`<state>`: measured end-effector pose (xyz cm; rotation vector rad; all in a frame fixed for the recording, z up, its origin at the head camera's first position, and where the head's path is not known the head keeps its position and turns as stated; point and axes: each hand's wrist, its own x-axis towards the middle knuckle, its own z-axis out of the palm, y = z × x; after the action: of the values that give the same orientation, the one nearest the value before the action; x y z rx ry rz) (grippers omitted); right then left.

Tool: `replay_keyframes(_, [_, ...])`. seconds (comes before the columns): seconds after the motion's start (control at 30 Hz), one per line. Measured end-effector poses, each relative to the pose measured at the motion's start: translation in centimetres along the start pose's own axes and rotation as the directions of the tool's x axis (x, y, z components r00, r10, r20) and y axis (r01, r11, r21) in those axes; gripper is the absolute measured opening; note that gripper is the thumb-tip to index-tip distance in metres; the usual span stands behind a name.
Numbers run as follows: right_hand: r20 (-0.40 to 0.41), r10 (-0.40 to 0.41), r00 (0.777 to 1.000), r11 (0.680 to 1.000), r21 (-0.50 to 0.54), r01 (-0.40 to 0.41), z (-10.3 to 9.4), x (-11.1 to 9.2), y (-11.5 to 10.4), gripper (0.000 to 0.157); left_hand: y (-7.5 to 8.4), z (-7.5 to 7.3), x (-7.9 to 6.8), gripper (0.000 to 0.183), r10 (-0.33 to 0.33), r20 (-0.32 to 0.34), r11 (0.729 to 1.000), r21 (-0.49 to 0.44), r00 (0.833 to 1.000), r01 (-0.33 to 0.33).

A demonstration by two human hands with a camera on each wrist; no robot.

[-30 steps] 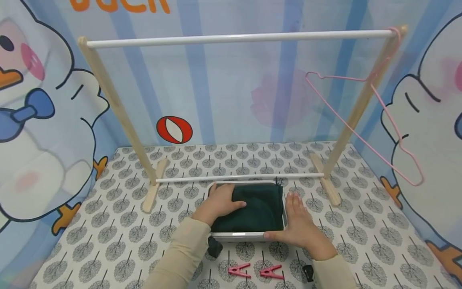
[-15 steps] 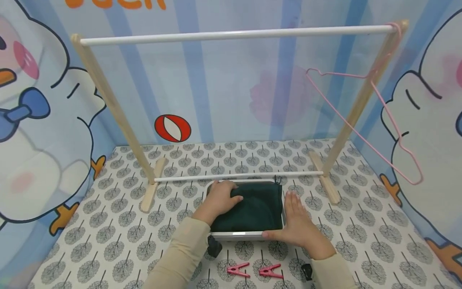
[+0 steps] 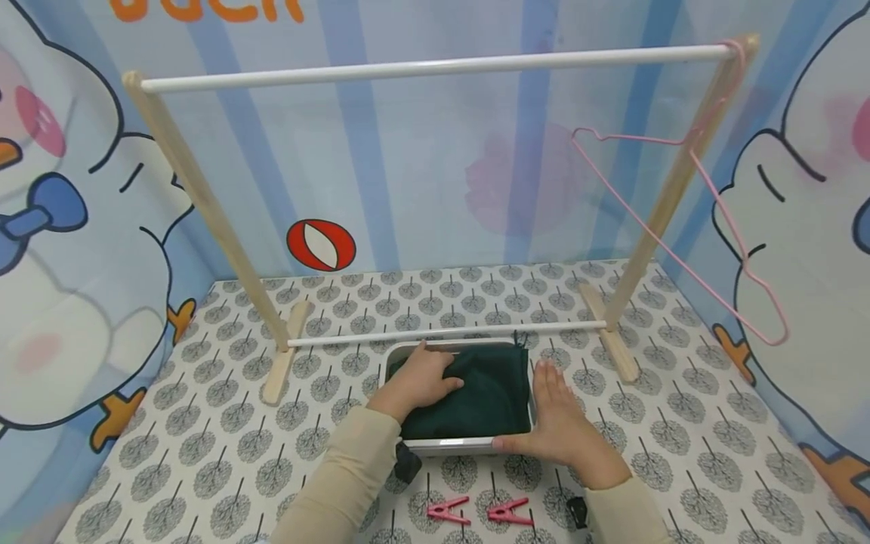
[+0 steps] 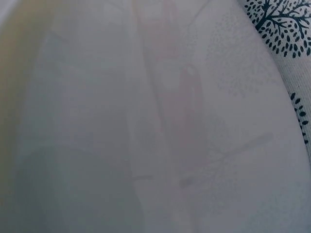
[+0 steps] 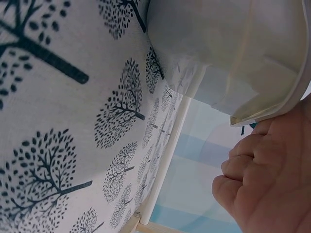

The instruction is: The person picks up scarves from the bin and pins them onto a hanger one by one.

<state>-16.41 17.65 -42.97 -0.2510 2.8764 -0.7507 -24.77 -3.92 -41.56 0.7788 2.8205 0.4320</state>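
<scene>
A dark green cloth lies folded in a white box, whose pale wall also fills most of the left wrist view. My left hand grips the cloth near its left side, thumb on top; the other fingertips are partly hidden. The cloth is creased beside it, and the box's inner back left corner shows. My right hand rests against the box's right side, fingers straight and thumb on the front rim. In the right wrist view that hand is right at the box's rim.
Two pink clothespins lie in front of the box. Behind it stands a wooden rack with a white top bar and a low crossbar. A pink hanger hangs at its right end. Tree-patterned cloth covers the table.
My left hand has shifted slightly right, drawing the cloth's left part away from the box's back left corner and creasing it. My right hand stays at the box. The head view has shifted slightly.
</scene>
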Motion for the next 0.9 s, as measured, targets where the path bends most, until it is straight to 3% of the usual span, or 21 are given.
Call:
replay_keyframes(0.23, [-0.002,0.003,1.0,1.0,0.011,-0.003,0.2,0.1,0.1,0.136,0.1,0.1,-0.5,0.037,0.027,-0.044,0.998,-0.046,0.999,-0.029])
replay_keyframes(0.4, [-0.005,0.001,1.0,1.0,0.017,-0.001,0.4,0.1,0.3,0.136,-0.3,0.0,-0.7,0.032,0.095,-0.087,0.989,-0.109,0.992,-0.105])
replay_keyframes(0.53, [-0.015,-0.002,1.0,1.0,0.017,0.003,0.4,0.1,0.2,0.135,-0.7,-0.1,-1.0,0.025,0.135,-0.12,0.963,-0.217,0.984,-0.159])
replay_keyframes(0.67, [-0.023,-0.002,1.0,1.0,0.028,0.003,0.4,0.1,0.2,0.135,-0.8,-0.3,-1.2,0.026,0.134,-0.153,0.928,-0.327,0.979,-0.178])
replay_keyframes(0.9, [-0.026,0.001,1.0,0.999,0.036,0.0,0.4,0.1,0.2,0.133,-0.3,-1.5,-1.6,0.017,0.122,-0.212,0.881,-0.427,0.97,-0.204])
